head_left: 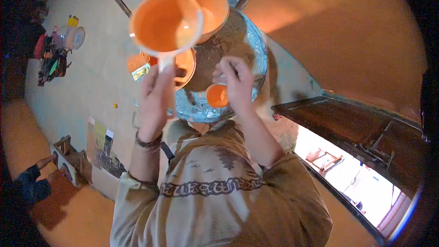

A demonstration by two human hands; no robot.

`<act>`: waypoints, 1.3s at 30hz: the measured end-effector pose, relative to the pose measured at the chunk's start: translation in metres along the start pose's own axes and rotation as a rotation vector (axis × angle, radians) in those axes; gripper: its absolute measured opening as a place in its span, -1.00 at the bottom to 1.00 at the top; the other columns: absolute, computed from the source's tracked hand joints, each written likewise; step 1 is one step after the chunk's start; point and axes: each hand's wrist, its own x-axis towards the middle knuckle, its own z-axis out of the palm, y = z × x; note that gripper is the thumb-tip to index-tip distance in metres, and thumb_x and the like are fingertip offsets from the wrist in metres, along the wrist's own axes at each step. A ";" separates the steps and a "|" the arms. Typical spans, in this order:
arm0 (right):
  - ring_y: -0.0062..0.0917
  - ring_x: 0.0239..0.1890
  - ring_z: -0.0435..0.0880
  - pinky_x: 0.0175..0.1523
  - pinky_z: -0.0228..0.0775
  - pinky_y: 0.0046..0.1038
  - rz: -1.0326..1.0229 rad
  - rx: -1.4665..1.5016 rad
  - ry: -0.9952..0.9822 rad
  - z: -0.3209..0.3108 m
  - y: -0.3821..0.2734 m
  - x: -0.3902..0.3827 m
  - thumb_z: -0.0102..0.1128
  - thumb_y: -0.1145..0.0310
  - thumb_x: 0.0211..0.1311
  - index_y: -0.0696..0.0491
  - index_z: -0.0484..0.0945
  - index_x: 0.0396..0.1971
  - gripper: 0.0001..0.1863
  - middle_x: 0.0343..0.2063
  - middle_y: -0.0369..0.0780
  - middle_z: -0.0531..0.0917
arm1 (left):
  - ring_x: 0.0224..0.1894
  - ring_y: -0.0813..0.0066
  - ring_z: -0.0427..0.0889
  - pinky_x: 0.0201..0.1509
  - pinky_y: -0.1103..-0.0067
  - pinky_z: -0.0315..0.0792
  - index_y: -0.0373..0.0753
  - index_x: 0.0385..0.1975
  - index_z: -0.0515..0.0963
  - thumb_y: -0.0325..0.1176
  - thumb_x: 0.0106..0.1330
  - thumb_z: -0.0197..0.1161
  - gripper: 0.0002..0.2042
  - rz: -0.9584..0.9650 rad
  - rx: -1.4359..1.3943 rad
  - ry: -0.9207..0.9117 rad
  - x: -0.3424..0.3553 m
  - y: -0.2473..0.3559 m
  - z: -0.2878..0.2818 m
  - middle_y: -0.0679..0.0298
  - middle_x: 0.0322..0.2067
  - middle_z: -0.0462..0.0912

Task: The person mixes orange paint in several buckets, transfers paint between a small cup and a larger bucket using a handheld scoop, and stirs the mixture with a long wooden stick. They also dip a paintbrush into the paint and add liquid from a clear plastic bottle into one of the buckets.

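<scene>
Head view showed the person's left hand (pixel 155 103) with its fingers closed around the pale handle of an orange dipper (pixel 167 23), which was blurred. The dipper was raised above the left part of a round blue table (pixel 208 113), its wide mouth and white rim turned toward the camera. The right hand (pixel 237 80) was over the table's near right part with its fingers curled inward; whether they gripped anything could not be told for certain. A small orange cup (pixel 217 96) appeared just beside that hand, at its left, near the table's front edge.

Behind the dipper, and partly hidden by it, stood a large orange bowl (pixel 215 7) at the far side of the table. Below the dipper's mouth, an orange basin (pixel 187 71) showed only in part, with an orange packet (pixel 140 71) at its left. Brown smears covered much of the tabletop. At the lower left, another person's legs (pixel 43 167) showed, and at the right a dark shutter (pixel 338 119) bordered a bright opening.
</scene>
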 end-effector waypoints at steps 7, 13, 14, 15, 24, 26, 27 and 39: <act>-0.62 -0.44 0.47 -0.30 0.43 -0.53 0.160 0.087 0.246 0.018 0.060 0.111 0.19 0.25 0.10 0.13 0.43 -0.27 -0.70 -0.42 -0.26 0.51 | -0.29 0.49 0.51 -0.16 0.58 0.35 -0.40 -0.15 0.41 -0.30 0.31 -0.04 -0.72 0.119 0.008 0.117 -0.027 0.033 -0.079 0.15 -0.34 0.56; -0.55 -0.38 0.47 -0.21 0.42 -0.47 0.277 0.432 0.180 0.032 0.074 0.142 0.19 0.25 0.10 0.10 0.43 -0.34 -0.74 -0.46 -0.28 0.46 | -0.30 0.41 0.51 -0.18 0.51 0.34 -0.42 -0.19 0.41 -0.28 0.30 -0.03 -0.72 0.091 0.001 0.276 -0.033 0.041 -0.127 0.10 -0.37 0.55; -0.55 -0.39 0.47 -0.22 0.41 -0.48 0.260 0.478 0.169 0.030 0.081 0.147 0.18 0.27 0.10 0.09 0.43 -0.34 -0.76 -0.45 -0.28 0.47 | -0.30 0.41 0.51 -0.18 0.51 0.34 -0.42 -0.19 0.41 -0.28 0.30 -0.03 -0.72 0.092 -0.008 0.285 -0.033 0.039 -0.135 0.10 -0.37 0.55; -0.55 -0.39 0.47 -0.23 0.40 -0.49 0.239 0.527 0.161 0.023 0.087 0.152 0.18 0.29 0.10 0.08 0.43 -0.34 -0.79 -0.45 -0.28 0.48 | -0.31 0.42 0.51 -0.19 0.51 0.34 -0.41 -0.20 0.41 -0.29 0.30 -0.03 -0.72 0.104 -0.016 0.252 -0.032 0.038 -0.140 0.11 -0.37 0.55; -0.48 -0.29 0.46 -0.24 0.35 -0.54 0.078 0.461 0.099 -0.010 0.071 0.201 0.18 0.43 0.03 0.18 0.43 -0.30 -0.77 -0.36 -0.21 0.49 | -0.32 0.41 0.50 -0.20 0.51 0.35 -0.39 -0.18 0.40 -0.28 0.32 -0.08 -0.72 0.078 -0.006 0.201 -0.029 0.032 -0.178 0.15 -0.38 0.54; -0.48 -0.33 0.47 -0.26 0.34 -0.55 0.015 0.346 0.090 -0.010 0.047 0.188 0.19 0.43 0.00 0.18 0.44 -0.33 -0.77 -0.41 -0.23 0.49 | -0.32 0.43 0.50 -0.20 0.51 0.35 -0.38 -0.18 0.40 -0.27 0.32 -0.07 -0.72 0.071 -0.005 0.193 -0.032 0.029 -0.185 0.16 -0.38 0.54; -0.49 -0.37 0.48 -0.28 0.33 -0.56 -0.045 0.239 0.084 -0.009 0.032 0.176 0.21 0.43 -0.03 0.17 0.44 -0.36 -0.78 -0.46 -0.25 0.49 | -0.32 0.44 0.50 -0.20 0.52 0.34 -0.38 -0.19 0.40 -0.27 0.32 -0.07 -0.72 0.062 0.016 0.202 -0.032 0.030 -0.187 0.16 -0.38 0.54; -0.57 -0.42 0.54 -0.25 0.39 -0.56 -0.138 -0.266 0.107 -0.052 -0.103 0.037 0.27 0.44 0.00 0.14 0.45 -0.33 -0.76 -0.45 -0.25 0.57 | -0.29 0.46 0.49 -0.17 0.54 0.31 -0.38 -0.14 0.40 -0.30 0.30 -0.04 -0.72 0.026 -0.029 -0.038 -0.037 0.026 -0.175 0.18 -0.35 0.53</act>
